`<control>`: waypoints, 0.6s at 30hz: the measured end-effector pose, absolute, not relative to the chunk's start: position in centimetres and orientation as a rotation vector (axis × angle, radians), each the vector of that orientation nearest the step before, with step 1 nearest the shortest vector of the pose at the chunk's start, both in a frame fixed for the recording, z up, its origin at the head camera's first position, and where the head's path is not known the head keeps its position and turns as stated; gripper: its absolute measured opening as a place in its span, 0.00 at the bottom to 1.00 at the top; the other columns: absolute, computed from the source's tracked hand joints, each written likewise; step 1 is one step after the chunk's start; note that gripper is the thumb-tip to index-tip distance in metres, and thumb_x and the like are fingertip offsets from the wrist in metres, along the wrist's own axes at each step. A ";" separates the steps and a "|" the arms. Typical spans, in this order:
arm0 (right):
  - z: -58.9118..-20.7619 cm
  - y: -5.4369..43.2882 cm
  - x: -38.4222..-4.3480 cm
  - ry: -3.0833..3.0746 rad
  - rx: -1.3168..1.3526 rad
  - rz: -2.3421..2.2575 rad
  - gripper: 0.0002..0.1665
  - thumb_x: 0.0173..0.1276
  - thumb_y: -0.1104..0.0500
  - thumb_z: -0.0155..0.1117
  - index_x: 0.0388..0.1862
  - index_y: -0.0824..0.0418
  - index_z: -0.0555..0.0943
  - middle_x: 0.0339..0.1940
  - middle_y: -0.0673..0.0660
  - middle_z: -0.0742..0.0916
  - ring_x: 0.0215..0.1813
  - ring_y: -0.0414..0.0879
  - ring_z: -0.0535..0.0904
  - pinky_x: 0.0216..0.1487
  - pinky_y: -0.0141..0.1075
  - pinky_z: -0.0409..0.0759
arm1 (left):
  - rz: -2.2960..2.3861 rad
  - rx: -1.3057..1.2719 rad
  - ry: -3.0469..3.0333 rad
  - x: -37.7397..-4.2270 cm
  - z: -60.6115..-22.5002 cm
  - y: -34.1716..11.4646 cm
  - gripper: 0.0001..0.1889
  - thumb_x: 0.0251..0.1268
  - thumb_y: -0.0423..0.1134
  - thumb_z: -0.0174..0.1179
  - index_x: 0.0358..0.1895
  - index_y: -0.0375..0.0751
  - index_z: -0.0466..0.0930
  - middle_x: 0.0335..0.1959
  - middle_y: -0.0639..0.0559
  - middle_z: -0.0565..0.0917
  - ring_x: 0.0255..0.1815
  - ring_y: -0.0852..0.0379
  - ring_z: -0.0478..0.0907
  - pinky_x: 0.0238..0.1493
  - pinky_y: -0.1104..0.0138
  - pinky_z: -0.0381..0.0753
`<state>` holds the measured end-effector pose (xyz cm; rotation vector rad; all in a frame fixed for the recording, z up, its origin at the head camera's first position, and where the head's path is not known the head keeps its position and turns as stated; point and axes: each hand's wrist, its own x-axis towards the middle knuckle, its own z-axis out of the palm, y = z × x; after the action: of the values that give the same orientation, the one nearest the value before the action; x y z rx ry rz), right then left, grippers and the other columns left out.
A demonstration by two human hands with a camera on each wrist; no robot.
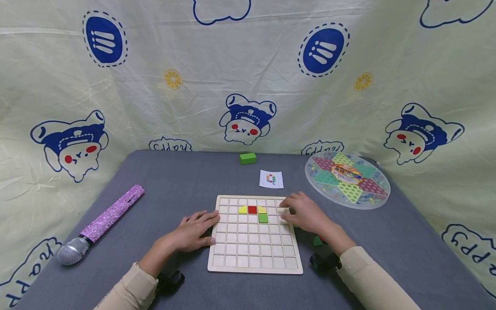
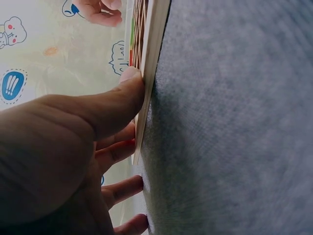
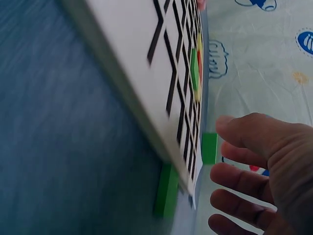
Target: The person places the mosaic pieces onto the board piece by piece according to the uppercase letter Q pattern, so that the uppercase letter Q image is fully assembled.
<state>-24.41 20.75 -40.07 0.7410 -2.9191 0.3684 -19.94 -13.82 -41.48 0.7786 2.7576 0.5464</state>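
Note:
A pale wooden grid board (image 1: 248, 261) lies before me. In an upper row, a red square tile (image 1: 252, 209) sits between two yellow pieces with a curved or slanted side, the left yellow piece (image 1: 242, 210) and the right yellow piece (image 1: 262, 210). Below the right one is a green square tile (image 1: 263, 218). My left hand (image 1: 193, 232) rests along the board's left edge, thumb and fingertips touching it, fingers loosely extended. Over the upper right edge is my right hand (image 1: 308, 215), fingers relaxed with nothing between them. A green block (image 3: 166, 191) lies beside the right edge, close under that hand.
Behind the board are a small printed pattern card (image 1: 271, 179) and a green block (image 1: 248, 158). A round patterned box (image 1: 329, 170) stands back right; a glittery purple microphone (image 1: 114, 213) lies left. Another green piece (image 1: 317, 241) shows near my right wrist.

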 end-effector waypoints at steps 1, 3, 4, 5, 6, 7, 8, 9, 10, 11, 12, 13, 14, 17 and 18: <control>-40.1 21.1 -24.4 -2.920 0.732 0.369 0.16 0.59 0.52 0.69 0.45 0.57 0.84 0.42 0.54 0.83 0.46 0.48 0.73 0.45 0.45 0.74 | 0.545 0.775 2.758 -19.9 -41.5 -13.8 0.35 0.66 0.49 0.56 0.73 0.44 0.56 0.75 0.49 0.58 0.75 0.41 0.51 0.64 0.42 0.52; -40.2 21.8 -24.4 -2.922 0.711 0.365 0.16 0.59 0.52 0.69 0.44 0.58 0.84 0.43 0.54 0.83 0.46 0.48 0.73 0.46 0.46 0.74 | 0.543 0.770 2.759 -19.9 -41.5 -13.8 0.35 0.66 0.50 0.56 0.73 0.45 0.56 0.75 0.49 0.58 0.75 0.41 0.51 0.64 0.42 0.53; -40.3 22.2 -24.4 -2.927 0.702 0.364 0.16 0.59 0.52 0.69 0.44 0.58 0.84 0.43 0.54 0.83 0.46 0.48 0.73 0.46 0.47 0.74 | 0.543 0.769 2.760 -19.9 -41.5 -13.8 0.35 0.66 0.50 0.56 0.73 0.45 0.56 0.75 0.49 0.58 0.75 0.41 0.51 0.64 0.42 0.53; -40.4 22.6 -24.4 -2.931 0.694 0.363 0.16 0.59 0.52 0.69 0.44 0.58 0.84 0.43 0.54 0.83 0.46 0.49 0.73 0.46 0.47 0.74 | 0.546 0.769 2.760 -19.9 -41.5 -13.8 0.35 0.66 0.50 0.56 0.73 0.45 0.56 0.75 0.49 0.58 0.75 0.41 0.51 0.64 0.42 0.53; -40.5 22.9 -24.3 -2.937 0.688 0.365 0.16 0.59 0.51 0.69 0.44 0.58 0.84 0.43 0.54 0.83 0.46 0.49 0.73 0.46 0.47 0.74 | 0.547 0.769 2.761 -19.9 -41.5 -13.8 0.35 0.66 0.49 0.56 0.73 0.45 0.56 0.75 0.49 0.58 0.75 0.41 0.51 0.64 0.42 0.53; -40.5 23.3 -24.2 -2.942 0.682 0.363 0.16 0.59 0.51 0.69 0.44 0.57 0.84 0.43 0.54 0.83 0.46 0.48 0.73 0.47 0.47 0.74 | 0.549 0.767 2.763 -19.9 -41.5 -13.8 0.35 0.66 0.49 0.56 0.73 0.45 0.56 0.75 0.49 0.59 0.75 0.41 0.51 0.64 0.42 0.53; -40.6 23.6 -24.1 -2.947 0.678 0.362 0.16 0.59 0.51 0.69 0.44 0.57 0.84 0.43 0.54 0.83 0.46 0.48 0.73 0.47 0.47 0.74 | 0.550 0.766 2.764 -19.9 -41.5 -13.8 0.34 0.66 0.49 0.56 0.73 0.45 0.56 0.75 0.50 0.59 0.75 0.41 0.51 0.64 0.42 0.53; -40.7 23.9 -24.0 -2.950 0.679 0.361 0.16 0.59 0.51 0.69 0.44 0.57 0.84 0.43 0.54 0.83 0.46 0.49 0.73 0.46 0.47 0.73 | 0.552 0.766 2.764 -19.9 -41.5 -13.8 0.34 0.66 0.49 0.56 0.73 0.45 0.56 0.75 0.49 0.59 0.75 0.41 0.51 0.63 0.42 0.53; -40.8 24.1 -24.0 -2.950 0.683 0.352 0.16 0.59 0.51 0.69 0.43 0.57 0.84 0.42 0.54 0.83 0.45 0.49 0.73 0.46 0.47 0.73 | 0.552 0.765 2.765 -19.9 -41.5 -13.8 0.34 0.66 0.49 0.56 0.73 0.45 0.56 0.75 0.49 0.59 0.75 0.41 0.51 0.63 0.42 0.53; -40.8 24.4 -23.9 -2.950 0.685 0.343 0.16 0.59 0.51 0.69 0.43 0.57 0.84 0.42 0.54 0.82 0.45 0.48 0.72 0.45 0.47 0.73 | 0.551 0.764 2.765 -19.9 -41.5 -13.8 0.34 0.66 0.49 0.56 0.73 0.45 0.56 0.75 0.49 0.59 0.75 0.41 0.51 0.63 0.42 0.53; -40.9 24.6 -23.8 -2.953 0.686 0.334 0.16 0.58 0.50 0.70 0.43 0.57 0.84 0.42 0.54 0.82 0.44 0.48 0.72 0.44 0.46 0.72 | 0.550 0.764 2.765 -19.9 -41.5 -13.8 0.34 0.66 0.49 0.56 0.73 0.45 0.56 0.75 0.49 0.59 0.75 0.41 0.51 0.63 0.42 0.53; -41.0 24.8 -23.7 -2.953 0.689 0.323 0.16 0.58 0.50 0.70 0.43 0.57 0.84 0.41 0.53 0.82 0.43 0.47 0.72 0.44 0.45 0.72 | 0.550 0.765 2.764 -19.9 -41.4 -13.8 0.34 0.66 0.49 0.56 0.73 0.45 0.56 0.75 0.49 0.59 0.75 0.41 0.51 0.63 0.42 0.53; -41.0 24.9 -23.6 -2.955 0.690 0.315 0.17 0.58 0.50 0.70 0.42 0.56 0.84 0.41 0.53 0.82 0.42 0.47 0.71 0.43 0.43 0.71 | 0.551 0.766 2.763 -19.9 -41.4 -13.8 0.34 0.66 0.49 0.56 0.73 0.45 0.56 0.75 0.49 0.59 0.75 0.41 0.51 0.63 0.42 0.53; -41.2 25.2 -23.3 -2.971 0.683 0.313 0.17 0.57 0.50 0.71 0.43 0.56 0.84 0.40 0.52 0.82 0.40 0.45 0.69 0.41 0.40 0.67 | 0.559 0.770 2.759 -19.9 -41.4 -13.8 0.34 0.67 0.49 0.56 0.73 0.45 0.56 0.75 0.49 0.59 0.75 0.41 0.51 0.64 0.42 0.52; -41.2 25.3 -23.3 -2.976 0.682 0.314 0.17 0.57 0.50 0.71 0.43 0.55 0.84 0.40 0.52 0.81 0.40 0.45 0.68 0.40 0.39 0.66 | 0.560 0.772 2.759 -19.9 -41.4 -13.8 0.34 0.67 0.49 0.56 0.73 0.45 0.56 0.75 0.49 0.59 0.75 0.41 0.51 0.64 0.42 0.52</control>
<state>-23.27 25.32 -41.19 0.6817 -2.9761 0.3142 -19.86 -13.78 -41.45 0.7720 2.7591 0.5604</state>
